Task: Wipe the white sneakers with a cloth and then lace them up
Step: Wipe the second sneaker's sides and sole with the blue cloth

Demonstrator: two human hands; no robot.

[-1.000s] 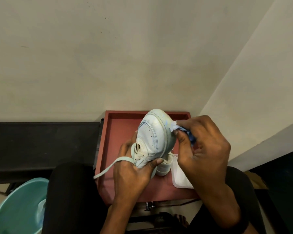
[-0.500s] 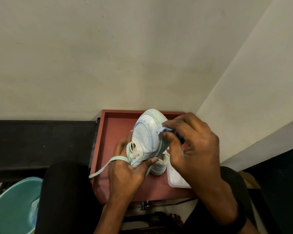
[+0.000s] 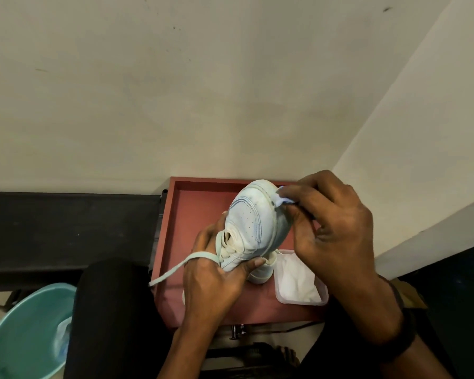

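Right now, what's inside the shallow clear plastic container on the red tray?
The shallow clear plastic container on the red tray holds crumpled white cloth or tissue. The right hand covers its far corner; anything beneath the white material is hidden.

We see a reddish-brown tray (image 3: 203, 203) with a raised rim, its far edge against the wall. On it, near the right edge toward the near side, lies a shallow white container (image 3: 298, 283) holding crumpled white material. Just left of the container a second white sneaker (image 3: 263, 272) rests on the tray floor, mostly hidden. The tray's far left corner lies bare.
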